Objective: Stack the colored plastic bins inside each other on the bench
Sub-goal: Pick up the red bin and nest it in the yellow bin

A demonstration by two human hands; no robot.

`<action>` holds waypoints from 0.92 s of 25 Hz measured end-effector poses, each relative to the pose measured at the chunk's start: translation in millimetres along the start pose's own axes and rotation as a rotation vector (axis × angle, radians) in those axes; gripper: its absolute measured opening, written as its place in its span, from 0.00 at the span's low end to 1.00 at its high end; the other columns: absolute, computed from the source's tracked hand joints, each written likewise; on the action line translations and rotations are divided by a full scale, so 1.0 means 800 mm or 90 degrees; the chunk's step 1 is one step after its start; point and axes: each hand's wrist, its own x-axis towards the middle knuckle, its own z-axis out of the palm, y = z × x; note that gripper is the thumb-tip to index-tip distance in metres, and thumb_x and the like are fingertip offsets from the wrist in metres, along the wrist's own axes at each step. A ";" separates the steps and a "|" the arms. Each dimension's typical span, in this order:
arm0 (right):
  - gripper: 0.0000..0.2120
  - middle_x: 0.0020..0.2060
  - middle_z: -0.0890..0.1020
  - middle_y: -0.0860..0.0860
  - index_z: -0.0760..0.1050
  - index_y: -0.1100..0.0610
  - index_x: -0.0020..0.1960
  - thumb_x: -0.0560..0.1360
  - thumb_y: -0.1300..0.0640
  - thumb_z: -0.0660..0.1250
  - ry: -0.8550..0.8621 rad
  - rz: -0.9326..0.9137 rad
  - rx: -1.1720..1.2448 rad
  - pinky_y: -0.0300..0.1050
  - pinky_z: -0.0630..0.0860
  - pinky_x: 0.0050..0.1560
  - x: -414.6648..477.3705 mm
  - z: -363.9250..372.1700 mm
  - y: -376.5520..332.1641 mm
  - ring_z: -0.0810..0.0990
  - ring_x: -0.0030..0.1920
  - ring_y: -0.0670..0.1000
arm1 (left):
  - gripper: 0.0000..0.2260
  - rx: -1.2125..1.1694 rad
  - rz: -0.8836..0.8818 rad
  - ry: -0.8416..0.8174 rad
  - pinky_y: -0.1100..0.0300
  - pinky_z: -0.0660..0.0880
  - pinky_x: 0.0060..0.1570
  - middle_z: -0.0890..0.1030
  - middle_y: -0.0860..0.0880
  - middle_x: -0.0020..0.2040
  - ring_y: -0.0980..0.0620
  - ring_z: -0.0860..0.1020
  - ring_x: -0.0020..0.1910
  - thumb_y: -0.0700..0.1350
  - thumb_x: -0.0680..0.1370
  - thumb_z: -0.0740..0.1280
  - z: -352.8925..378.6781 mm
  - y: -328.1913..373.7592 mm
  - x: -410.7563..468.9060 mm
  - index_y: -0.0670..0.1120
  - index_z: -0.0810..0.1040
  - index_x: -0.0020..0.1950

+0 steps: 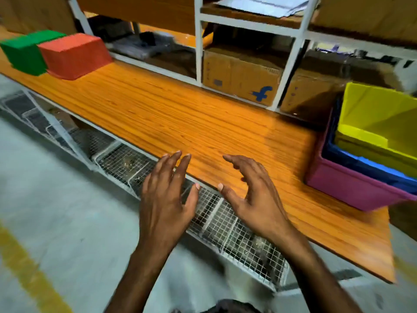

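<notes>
Both hands, left hand [167,199] and right hand [255,195], are hovering spread and empty. Red bin [74,55] and green bin [23,53] are sitting upturned far to their left; the nested stack [352,188] is waiting right. Advise gripping both sides, flipping upright before nesting.

Bare forearms, no sleeves; short pale nails.

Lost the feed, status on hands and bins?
Left hand, right hand open, empty. Yellow bin nested in blue, pink. Red bin, green bin remain. Bench clear between.
</notes>
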 end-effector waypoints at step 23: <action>0.27 0.68 0.76 0.41 0.68 0.41 0.75 0.78 0.48 0.71 -0.170 -0.103 0.179 0.53 0.79 0.62 0.436 0.460 -0.210 0.76 0.64 0.39 | 0.26 0.038 -0.324 0.103 0.52 0.66 0.70 0.70 0.57 0.75 0.55 0.67 0.75 0.58 0.79 0.67 -0.146 -0.528 0.211 0.57 0.67 0.77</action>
